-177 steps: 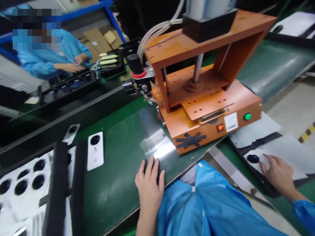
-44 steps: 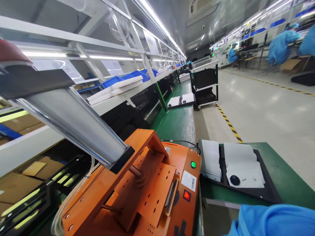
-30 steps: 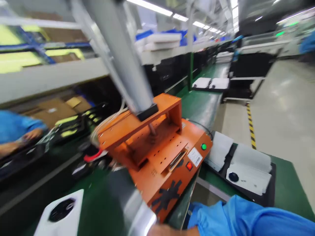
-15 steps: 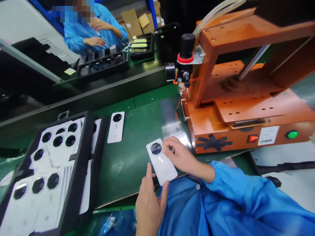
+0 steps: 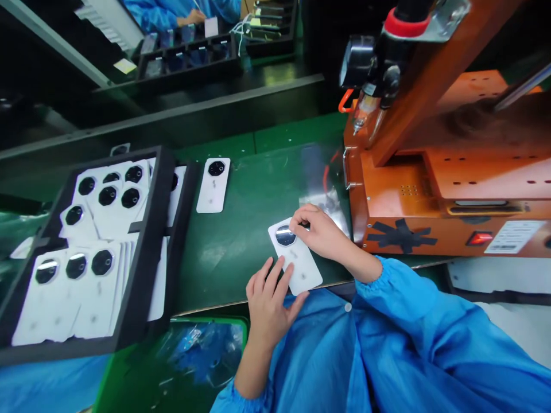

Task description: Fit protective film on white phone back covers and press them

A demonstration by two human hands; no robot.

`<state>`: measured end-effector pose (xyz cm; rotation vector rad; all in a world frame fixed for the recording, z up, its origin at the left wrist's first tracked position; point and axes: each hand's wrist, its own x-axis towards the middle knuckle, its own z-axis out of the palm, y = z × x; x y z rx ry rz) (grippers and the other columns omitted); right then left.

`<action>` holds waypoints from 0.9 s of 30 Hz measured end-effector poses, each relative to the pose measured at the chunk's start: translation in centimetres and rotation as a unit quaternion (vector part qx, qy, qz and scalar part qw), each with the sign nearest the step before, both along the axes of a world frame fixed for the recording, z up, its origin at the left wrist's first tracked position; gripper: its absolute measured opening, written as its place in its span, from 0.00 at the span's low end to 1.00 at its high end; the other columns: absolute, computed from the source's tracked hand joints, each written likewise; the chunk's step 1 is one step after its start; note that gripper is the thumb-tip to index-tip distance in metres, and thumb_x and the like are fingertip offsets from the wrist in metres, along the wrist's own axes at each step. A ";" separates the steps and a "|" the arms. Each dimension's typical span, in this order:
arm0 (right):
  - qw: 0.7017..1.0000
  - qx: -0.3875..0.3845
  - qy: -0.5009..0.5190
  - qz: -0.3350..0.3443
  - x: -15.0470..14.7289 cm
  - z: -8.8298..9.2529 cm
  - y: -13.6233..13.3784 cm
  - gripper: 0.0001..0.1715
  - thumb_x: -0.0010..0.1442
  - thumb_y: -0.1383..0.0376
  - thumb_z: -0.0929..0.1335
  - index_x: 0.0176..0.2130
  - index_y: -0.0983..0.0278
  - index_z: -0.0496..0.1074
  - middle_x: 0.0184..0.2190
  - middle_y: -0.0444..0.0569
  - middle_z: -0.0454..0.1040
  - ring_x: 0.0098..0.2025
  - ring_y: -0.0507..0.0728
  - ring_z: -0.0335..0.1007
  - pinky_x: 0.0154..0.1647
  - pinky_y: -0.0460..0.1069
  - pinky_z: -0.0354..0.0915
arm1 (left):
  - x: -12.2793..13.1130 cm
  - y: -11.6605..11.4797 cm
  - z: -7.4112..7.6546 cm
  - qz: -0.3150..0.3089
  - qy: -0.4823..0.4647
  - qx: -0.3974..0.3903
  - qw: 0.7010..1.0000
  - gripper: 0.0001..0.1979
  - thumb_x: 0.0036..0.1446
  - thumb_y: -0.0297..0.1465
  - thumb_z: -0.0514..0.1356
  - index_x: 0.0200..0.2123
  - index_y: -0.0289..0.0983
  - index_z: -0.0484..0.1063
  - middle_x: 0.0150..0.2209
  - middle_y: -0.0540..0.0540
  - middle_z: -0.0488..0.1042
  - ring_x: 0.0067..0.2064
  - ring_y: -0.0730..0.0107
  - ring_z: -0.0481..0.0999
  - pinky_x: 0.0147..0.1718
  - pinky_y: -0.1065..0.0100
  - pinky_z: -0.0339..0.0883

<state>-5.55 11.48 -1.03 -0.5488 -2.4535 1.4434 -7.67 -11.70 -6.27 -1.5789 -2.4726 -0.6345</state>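
Observation:
A white phone back cover (image 5: 305, 265) with a dark camera lens window (image 5: 284, 236) lies tilted on the green mat near the bench's front edge. My left hand (image 5: 267, 304) rests at its lower left side, fingers spread and fingertips touching the cover. Over the right edge of the lens window is my right hand (image 5: 322, 230), thumb and forefinger pinched together. What sits between those fingertips, if anything, is too small to make out. A second white back cover (image 5: 212, 192) lies flat farther back on the mat, lens end away from me.
At left, a black tray (image 5: 148, 229) holds several white covers. An orange press machine (image 5: 387, 201) with a pressure gauge stands at right. Below the bench is a green bin (image 5: 172, 367) with clear film. Across the divider, a co-worker's hand (image 5: 192, 17) is above a dark tray (image 5: 189, 63).
My view has shifted down and right. My left fingers have come onto the cover's left side, where they were held off its edge. My right hand stays pinched by the lens window.

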 end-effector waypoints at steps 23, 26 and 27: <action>0.977 0.153 -0.120 0.082 -1.3 0.2 -1.1 0.09 0.63 0.69 0.68 0.32 0.63 0.76 0.41 0.52 0.73 0.47 0.62 0.66 0.50 0.57 0.61 | -0.9 -2.9 0.4 -0.013 -0.078 -0.008 0.997 0.28 0.61 0.38 0.65 0.64 0.45 0.67 0.64 0.39 0.68 0.68 0.47 0.64 0.64 0.48 0.55; 0.977 0.156 -0.118 0.082 -1.4 0.2 -1.1 0.09 0.64 0.70 0.67 0.32 0.63 0.76 0.40 0.52 0.73 0.47 0.61 0.66 0.50 0.56 0.61 | -0.9 -2.9 0.4 -0.012 -0.080 -0.008 0.997 0.28 0.61 0.38 0.65 0.64 0.44 0.67 0.64 0.39 0.68 0.68 0.47 0.64 0.63 0.49 0.55; 0.977 0.156 -0.116 0.081 -1.4 0.2 -1.0 0.09 0.64 0.70 0.67 0.32 0.63 0.76 0.40 0.52 0.73 0.47 0.61 0.66 0.50 0.56 0.61 | -0.9 -2.9 0.4 -0.012 -0.080 -0.009 0.997 0.28 0.61 0.38 0.65 0.63 0.44 0.67 0.64 0.38 0.68 0.68 0.47 0.64 0.63 0.49 0.55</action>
